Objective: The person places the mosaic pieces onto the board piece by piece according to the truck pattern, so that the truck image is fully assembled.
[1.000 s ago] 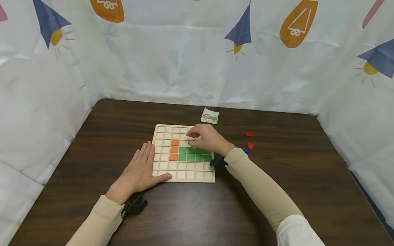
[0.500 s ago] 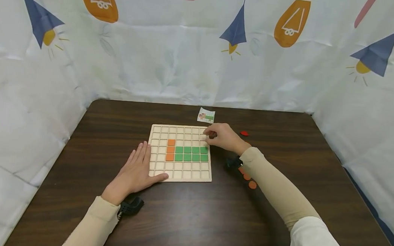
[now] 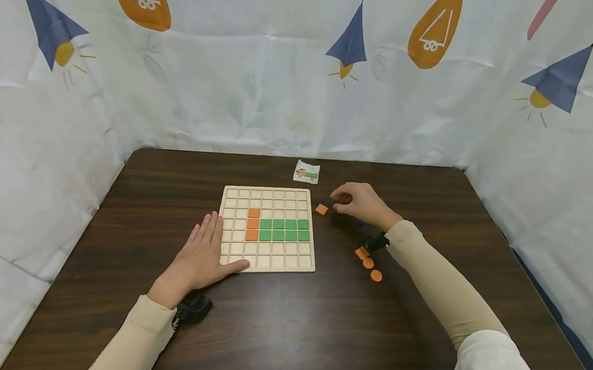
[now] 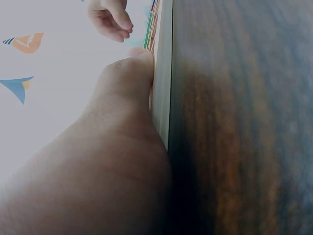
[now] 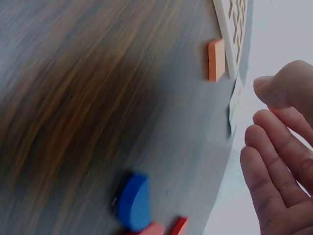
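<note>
The left hand (image 3: 198, 252) lies flat, fingers straight, thumb on the wooden grid board (image 3: 277, 260) — towards the far edge of the desk (image 3: 287, 331) — while the right hand (image 3: 363, 203), loosely curled and holding nothing, hovers near an orange square tile (image 3: 321, 209).

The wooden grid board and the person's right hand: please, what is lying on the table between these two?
One orange square piece lies between the grid board and the right hand, as the head view shows.

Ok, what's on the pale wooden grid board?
Three orange square tiles in a column, eight green square tiles in two rows. The left hand hides the near-left corner of the board.
</note>
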Demonstrator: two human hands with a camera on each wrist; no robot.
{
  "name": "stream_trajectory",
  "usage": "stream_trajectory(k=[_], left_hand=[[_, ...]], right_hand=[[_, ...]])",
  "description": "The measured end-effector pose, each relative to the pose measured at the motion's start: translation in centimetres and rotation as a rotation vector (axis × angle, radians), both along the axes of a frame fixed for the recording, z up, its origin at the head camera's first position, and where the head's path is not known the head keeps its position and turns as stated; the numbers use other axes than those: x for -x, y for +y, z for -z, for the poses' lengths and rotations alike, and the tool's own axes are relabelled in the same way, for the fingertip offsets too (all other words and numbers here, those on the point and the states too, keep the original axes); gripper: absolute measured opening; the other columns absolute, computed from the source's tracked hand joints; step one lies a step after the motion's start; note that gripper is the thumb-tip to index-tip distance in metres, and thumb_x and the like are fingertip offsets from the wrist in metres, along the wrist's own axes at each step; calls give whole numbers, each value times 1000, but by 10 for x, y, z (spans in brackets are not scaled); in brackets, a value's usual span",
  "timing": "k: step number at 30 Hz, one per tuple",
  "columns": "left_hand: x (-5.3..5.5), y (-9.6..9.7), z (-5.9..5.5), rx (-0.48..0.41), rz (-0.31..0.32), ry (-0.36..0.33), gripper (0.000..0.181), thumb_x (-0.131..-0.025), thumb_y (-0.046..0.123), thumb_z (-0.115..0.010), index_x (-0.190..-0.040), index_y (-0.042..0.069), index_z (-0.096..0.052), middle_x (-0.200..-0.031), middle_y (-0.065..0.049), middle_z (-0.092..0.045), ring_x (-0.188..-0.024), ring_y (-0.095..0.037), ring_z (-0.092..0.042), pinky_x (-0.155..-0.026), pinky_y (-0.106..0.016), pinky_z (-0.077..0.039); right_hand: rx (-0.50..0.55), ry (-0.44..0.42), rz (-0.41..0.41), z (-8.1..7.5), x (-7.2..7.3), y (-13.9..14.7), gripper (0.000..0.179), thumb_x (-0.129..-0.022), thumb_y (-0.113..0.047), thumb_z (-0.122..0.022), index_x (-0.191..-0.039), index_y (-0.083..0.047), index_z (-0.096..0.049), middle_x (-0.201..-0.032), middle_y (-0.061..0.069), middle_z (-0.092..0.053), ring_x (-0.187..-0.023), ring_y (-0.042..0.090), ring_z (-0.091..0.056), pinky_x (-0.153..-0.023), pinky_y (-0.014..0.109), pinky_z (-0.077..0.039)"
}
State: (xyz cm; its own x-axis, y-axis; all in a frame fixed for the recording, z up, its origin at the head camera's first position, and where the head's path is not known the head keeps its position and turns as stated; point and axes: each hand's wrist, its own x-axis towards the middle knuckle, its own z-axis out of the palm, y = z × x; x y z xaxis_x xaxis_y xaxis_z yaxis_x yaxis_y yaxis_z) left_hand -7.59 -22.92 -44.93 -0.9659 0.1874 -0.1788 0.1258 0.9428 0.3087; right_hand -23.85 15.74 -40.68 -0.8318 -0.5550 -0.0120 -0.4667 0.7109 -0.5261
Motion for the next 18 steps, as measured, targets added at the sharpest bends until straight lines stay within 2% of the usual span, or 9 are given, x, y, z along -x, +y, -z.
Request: stream_trajectory(k=[18], left_hand=[[0,1,-1,-10,-1,-4,131,-86,88,-47,-163,-7,-1,-173,-28,5,-162,-46,0,-131,-65,-8]], right_hand=[[-33,-35,82,-2,-2,49,31,-97,-20,-73,-126,-7,-72,-120,11,-73,-107,26,-69,-94,47,-59]])
